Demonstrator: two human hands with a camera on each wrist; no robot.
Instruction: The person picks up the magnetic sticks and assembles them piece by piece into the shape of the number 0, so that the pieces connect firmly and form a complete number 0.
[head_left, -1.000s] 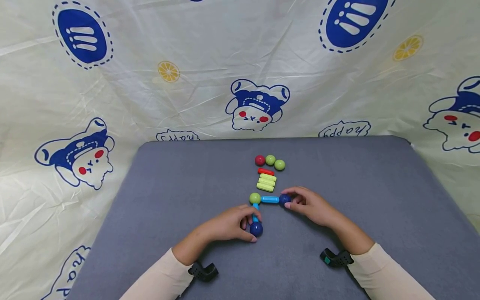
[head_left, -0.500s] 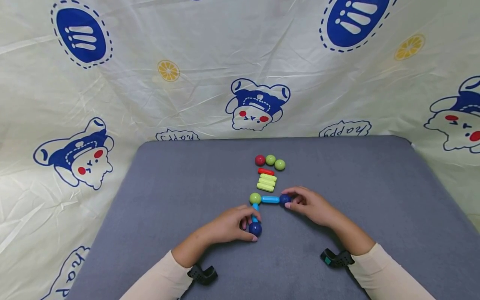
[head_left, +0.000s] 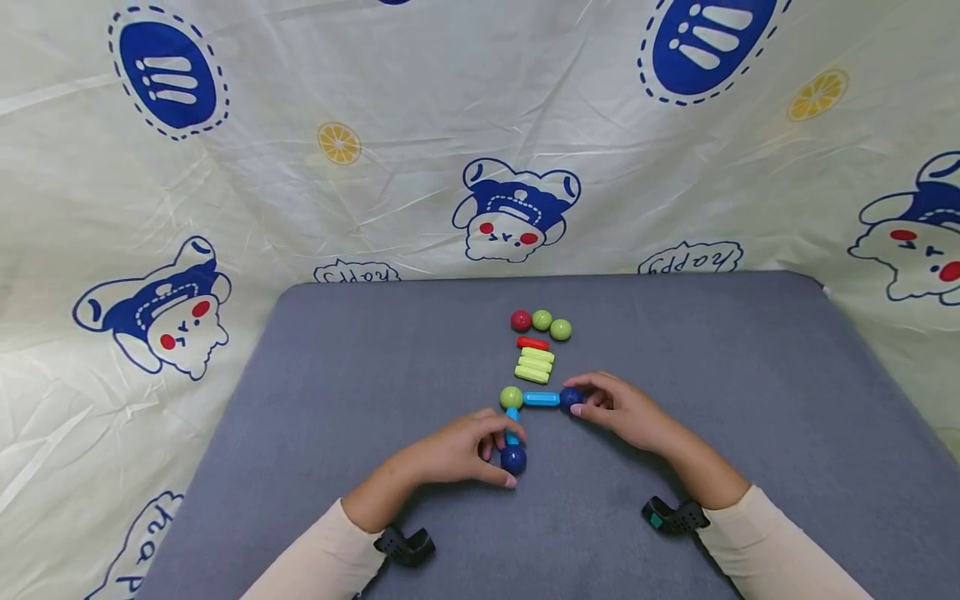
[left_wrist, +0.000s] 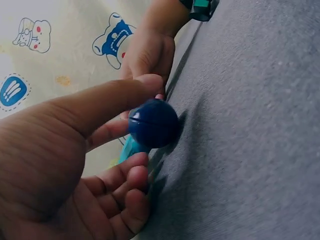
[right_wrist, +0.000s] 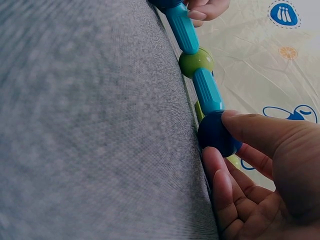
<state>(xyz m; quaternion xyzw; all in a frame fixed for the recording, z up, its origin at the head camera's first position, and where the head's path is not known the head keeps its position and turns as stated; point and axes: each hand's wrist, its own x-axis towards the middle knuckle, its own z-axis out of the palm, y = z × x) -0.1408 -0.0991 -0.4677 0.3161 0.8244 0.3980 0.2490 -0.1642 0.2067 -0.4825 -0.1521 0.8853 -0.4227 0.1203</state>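
Two light blue rods meet at a green ball [head_left: 511,397] in an L shape on the table. The sideways rod [head_left: 541,399] ends in a dark blue ball [right_wrist: 217,134], which my right hand [head_left: 626,411] pinches between thumb and fingers. Toward me runs the other rod [right_wrist: 182,29], with a second dark blue ball [left_wrist: 154,124] at its near end. My left hand [head_left: 468,450] curls about that ball, thumb at its near side and index finger across the rod, hiding part of it.
Just beyond the L lie several yellow-green rods [head_left: 534,365] side by side, with a red rod [head_left: 532,343] behind them. Farther back, a red ball [head_left: 521,321] and two green balls [head_left: 551,325] form a row. A printed curtain [head_left: 412,208] hangs past the grey table's far edge.
Almost nothing differs. The near dark blue ball shifts very slightly under my left hand; the right hand keeps its place.
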